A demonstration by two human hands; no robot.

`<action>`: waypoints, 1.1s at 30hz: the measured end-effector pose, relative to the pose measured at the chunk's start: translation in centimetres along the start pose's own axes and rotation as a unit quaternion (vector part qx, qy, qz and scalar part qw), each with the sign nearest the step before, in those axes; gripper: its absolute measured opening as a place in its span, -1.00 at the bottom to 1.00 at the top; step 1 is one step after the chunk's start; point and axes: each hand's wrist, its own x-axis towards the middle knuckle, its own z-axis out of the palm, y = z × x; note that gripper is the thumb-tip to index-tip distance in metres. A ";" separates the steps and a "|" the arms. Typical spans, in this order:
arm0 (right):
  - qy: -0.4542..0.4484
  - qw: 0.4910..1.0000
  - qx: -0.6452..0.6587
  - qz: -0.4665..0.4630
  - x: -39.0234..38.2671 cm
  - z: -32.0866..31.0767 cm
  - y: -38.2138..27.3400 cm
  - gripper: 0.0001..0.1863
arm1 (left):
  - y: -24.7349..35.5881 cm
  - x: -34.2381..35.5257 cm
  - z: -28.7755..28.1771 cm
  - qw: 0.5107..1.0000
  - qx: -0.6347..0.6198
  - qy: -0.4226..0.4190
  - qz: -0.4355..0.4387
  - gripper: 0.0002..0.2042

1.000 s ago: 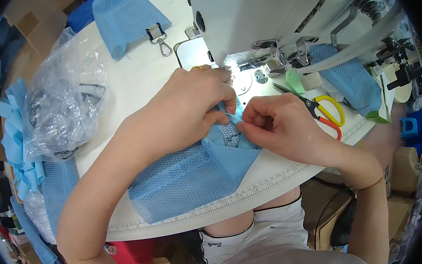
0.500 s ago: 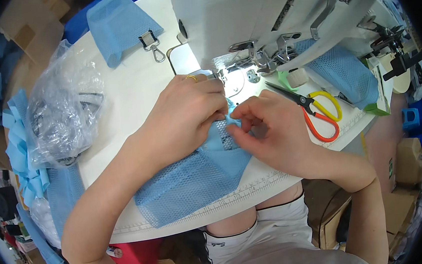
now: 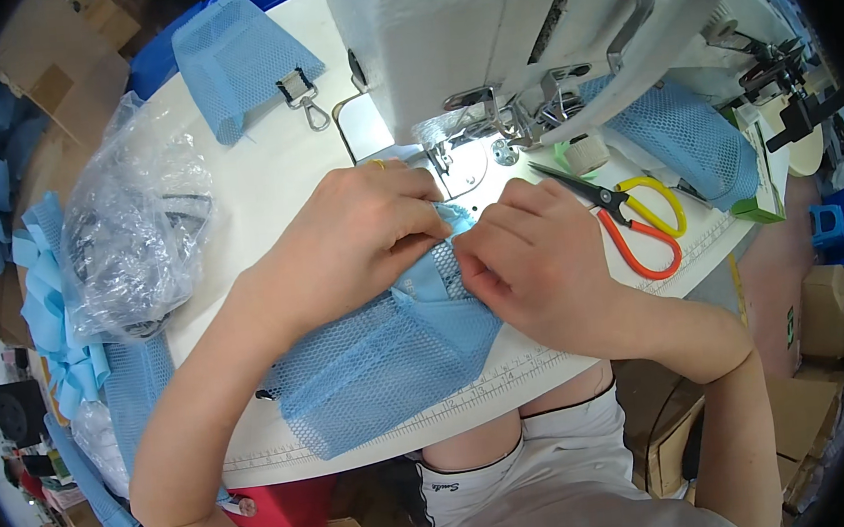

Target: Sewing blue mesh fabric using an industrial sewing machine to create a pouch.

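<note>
A piece of light blue mesh fabric [image 3: 372, 378] with a smooth blue band lies on the white sewing table, its top edge close to the needle area of the sewing machine [image 3: 424, 53]. My left hand [image 3: 363, 223] pinches the fabric's upper edge just in front of the presser foot [image 3: 446, 166]. On the other side of that edge, my right hand [image 3: 537, 263] is closed on the fabric with its fingers curled; the fingertips are partly hidden. Scissors [image 3: 629, 215] with one yellow and one red handle lie right of my right hand, blades toward the machine.
A finished-looking blue mesh piece [image 3: 234, 59] with a metal snap hook [image 3: 313, 112] lies at the back left. Left stands a clear plastic bag [image 3: 138, 228] beside blue fabric strips [image 3: 48, 296]. More blue mesh [image 3: 682, 135] sits behind the scissors. A printed ruler [image 3: 474, 394] runs along the table's front edge.
My right hand has turned, its fingers curling in closer over the fabric edge. The mesh has shifted slightly, and a small dark item now shows at its left edge.
</note>
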 end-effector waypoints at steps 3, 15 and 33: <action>-0.018 0.997 -0.047 -0.057 0.1 0.0 -0.1 -0.83 | 0.1 0.5 -0.7 1.000 0.009 -0.029 0.004 -0.83; -0.124 0.980 -0.098 -0.119 0.2 -1.4 -0.1 -0.81 | 0.5 1.2 -0.8 0.998 0.014 -0.062 -0.031 -0.86; -0.102 0.972 -0.140 -0.160 -0.6 -1.4 0.3 -0.78 | 1.9 0.4 -1.2 0.986 0.020 -0.092 -0.139 -0.85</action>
